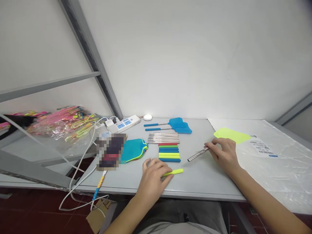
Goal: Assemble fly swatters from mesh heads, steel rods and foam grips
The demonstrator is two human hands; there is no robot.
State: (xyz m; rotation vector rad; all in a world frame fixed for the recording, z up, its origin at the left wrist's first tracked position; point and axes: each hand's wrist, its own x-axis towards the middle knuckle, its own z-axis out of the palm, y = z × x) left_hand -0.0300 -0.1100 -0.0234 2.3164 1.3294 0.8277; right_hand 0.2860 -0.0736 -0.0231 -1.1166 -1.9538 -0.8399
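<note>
Yellow-green handle grip (pixel 173 172) lies on the grey table (pixel 202 182), pinched between the fingers of the left hand (pixel 153 178) near the front edge. The right hand (pixel 223 152) pinches one end of a thin steel rod (pixel 196 155), which rests slanted on the table just beside a yellow-green swatter head (pixel 231 135). I judge the step in hand is joining the parts of one fly swatter; the next move calls for lining up the rod end with the hole of the grip. Behind lie a stack of coloured grips (pixel 169 152), a row of steel rods (pixel 163 137), teal swatter heads (pixel 134 149) and two finished blue swatters (pixel 170 126). A printed label (pixel 264 148) on the plastic sheet is too small to read.
</note>
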